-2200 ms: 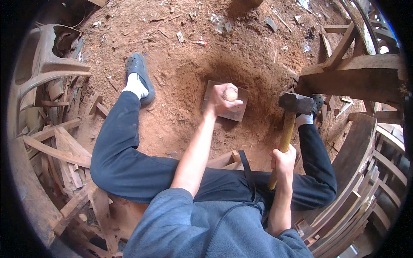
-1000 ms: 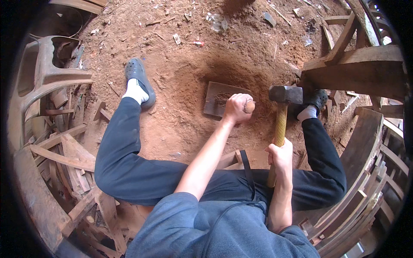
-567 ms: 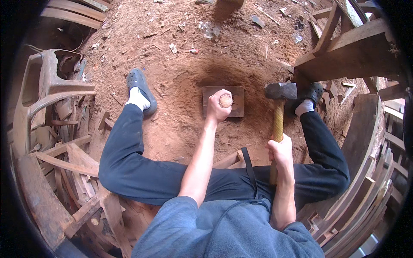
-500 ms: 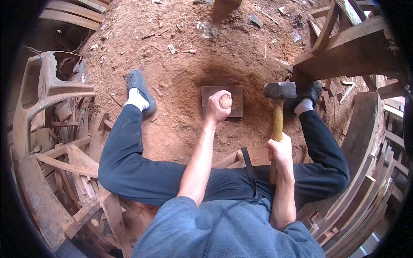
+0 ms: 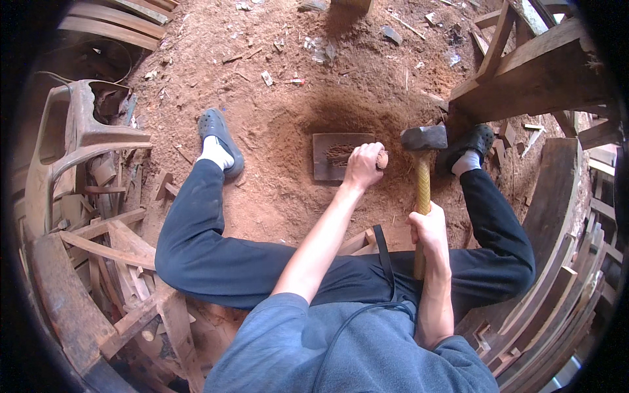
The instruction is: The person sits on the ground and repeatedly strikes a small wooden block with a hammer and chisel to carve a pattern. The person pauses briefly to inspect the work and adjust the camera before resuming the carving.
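Note:
My left hand (image 5: pixel 364 166) is closed around a tool of which only a round wooden handle end (image 5: pixel 382 160) shows; the rest is hidden by the fist. It is over the right edge of a flat brown wooden block (image 5: pixel 321 170) lying on the ground. A rough, pitted patch (image 5: pixel 340 152) marks the block's top face. My right hand (image 5: pixel 429 229) grips a hammer (image 5: pixel 424 138) by its yellow-patterned handle. The hammer's heavy grey head is up, to the right of the block and near my right shoe.
Reddish sawdust (image 5: pixel 275 216) and scraps cover the ground between my spread legs. A worn plastic chair (image 5: pixel 59 150) and timber pieces (image 5: pixel 131 314) stand at left. Long boards (image 5: pixel 544 216) and a wooden frame (image 5: pixel 524 85) crowd the right side.
My left hand has moved right with the wooden-handled tool, from over the block's middle to its right edge, and tilted it. The block's pitted patch is now uncovered. The hammer has barely moved.

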The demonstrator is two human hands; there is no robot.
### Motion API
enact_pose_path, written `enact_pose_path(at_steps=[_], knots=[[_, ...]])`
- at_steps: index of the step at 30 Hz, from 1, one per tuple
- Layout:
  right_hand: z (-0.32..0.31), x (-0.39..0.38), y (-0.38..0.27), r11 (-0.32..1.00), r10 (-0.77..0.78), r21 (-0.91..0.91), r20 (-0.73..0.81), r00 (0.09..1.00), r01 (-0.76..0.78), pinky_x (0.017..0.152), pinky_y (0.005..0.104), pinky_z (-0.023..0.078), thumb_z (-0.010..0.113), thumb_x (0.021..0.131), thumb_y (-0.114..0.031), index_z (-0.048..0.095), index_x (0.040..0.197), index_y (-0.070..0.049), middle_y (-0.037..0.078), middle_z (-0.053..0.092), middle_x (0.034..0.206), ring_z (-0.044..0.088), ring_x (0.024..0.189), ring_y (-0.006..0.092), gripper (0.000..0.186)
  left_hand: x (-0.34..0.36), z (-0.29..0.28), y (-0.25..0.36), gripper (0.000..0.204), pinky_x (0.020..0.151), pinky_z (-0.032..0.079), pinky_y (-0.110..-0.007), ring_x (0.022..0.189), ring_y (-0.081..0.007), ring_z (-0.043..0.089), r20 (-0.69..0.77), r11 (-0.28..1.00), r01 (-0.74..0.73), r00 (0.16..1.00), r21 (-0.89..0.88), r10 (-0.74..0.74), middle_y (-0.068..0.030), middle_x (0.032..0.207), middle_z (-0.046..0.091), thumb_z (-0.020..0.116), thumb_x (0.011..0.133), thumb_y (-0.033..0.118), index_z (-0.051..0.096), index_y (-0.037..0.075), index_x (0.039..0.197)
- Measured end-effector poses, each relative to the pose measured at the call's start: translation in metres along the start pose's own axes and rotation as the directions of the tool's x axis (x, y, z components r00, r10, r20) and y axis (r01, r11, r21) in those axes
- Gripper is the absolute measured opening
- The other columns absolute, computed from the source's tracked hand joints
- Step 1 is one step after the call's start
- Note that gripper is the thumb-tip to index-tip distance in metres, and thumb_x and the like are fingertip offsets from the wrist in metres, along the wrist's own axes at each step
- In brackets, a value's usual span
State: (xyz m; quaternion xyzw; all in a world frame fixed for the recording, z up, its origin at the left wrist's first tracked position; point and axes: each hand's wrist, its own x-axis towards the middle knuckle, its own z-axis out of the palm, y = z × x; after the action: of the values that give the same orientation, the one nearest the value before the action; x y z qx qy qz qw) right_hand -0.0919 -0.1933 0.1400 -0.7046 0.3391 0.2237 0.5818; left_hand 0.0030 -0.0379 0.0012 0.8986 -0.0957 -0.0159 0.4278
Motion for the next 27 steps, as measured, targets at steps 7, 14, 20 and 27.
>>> enact_pose_path(at_steps=[7, 14, 20, 27], knots=[[-0.002, -0.003, 0.002, 1.0, -0.011, -0.021, 0.011, 1.0, 0.011, 0.032, 0.0265, 0.036, 0.058, 0.07, 0.002, 0.048, 0.074, -0.004, 0.003, 0.047, 0.053, 0.041, 0.035, 0.0111, 0.011, -0.009, -0.043, -0.037, 0.028, 0.066, 0.055, -0.029, 0.077, -0.0153, 0.065, -0.031, 0.892, 0.193, 0.974, -0.408, -0.225, -0.0035, 0.086, 0.067, 0.062, 0.065, -0.004, 0.062, 0.011, 0.089], [-0.003, -0.003, 0.002, 0.998, 0.005, 0.056, 0.02, 1.0, -0.007, 0.032, 0.0263, 0.036, 0.057, 0.07, 0.003, 0.047, 0.073, -0.004, 0.003, 0.047, 0.054, 0.041, 0.035, 0.0107, 0.012, -0.011, -0.084, -0.047, 0.034, 0.072, 0.048, -0.027, 0.076, -0.0113, 0.058, -0.212, 0.592, 0.026, 0.921, -0.806, -0.328, -0.0013, 0.078, 0.058, 0.062, 0.057, -0.013, 0.054, 0.008, 0.084], [-0.005, -0.001, 0.004, 0.997, 0.002, 0.074, 0.027, 1.0, -0.004, 0.032, 0.0266, 0.035, 0.058, 0.07, 0.003, 0.046, 0.072, -0.005, 0.002, 0.047, 0.054, 0.041, 0.035, 0.0105, 0.014, 0.0, -0.092, -0.035, 0.036, 0.076, 0.046, -0.027, 0.079, -0.0125, 0.057, -0.256, 0.56, -0.081, 0.936, -0.825, -0.242, -0.0022, 0.08, 0.058, 0.064, 0.058, -0.013, 0.053, 0.008, 0.085], [-0.006, 0.001, 0.008, 0.998, 0.01, 0.064, 0.016, 1.0, -0.011, 0.032, 0.0259, 0.035, 0.058, 0.071, 0.002, 0.047, 0.072, -0.004, 0.003, 0.047, 0.054, 0.041, 0.035, 0.0102, 0.012, 0.002, -0.076, -0.043, 0.036, 0.073, 0.047, -0.026, 0.077, -0.0118, 0.058, -0.23, 0.586, -0.029, 0.934, -0.81, -0.272, -0.0019, 0.078, 0.059, 0.063, 0.058, -0.014, 0.055, 0.007, 0.086]])
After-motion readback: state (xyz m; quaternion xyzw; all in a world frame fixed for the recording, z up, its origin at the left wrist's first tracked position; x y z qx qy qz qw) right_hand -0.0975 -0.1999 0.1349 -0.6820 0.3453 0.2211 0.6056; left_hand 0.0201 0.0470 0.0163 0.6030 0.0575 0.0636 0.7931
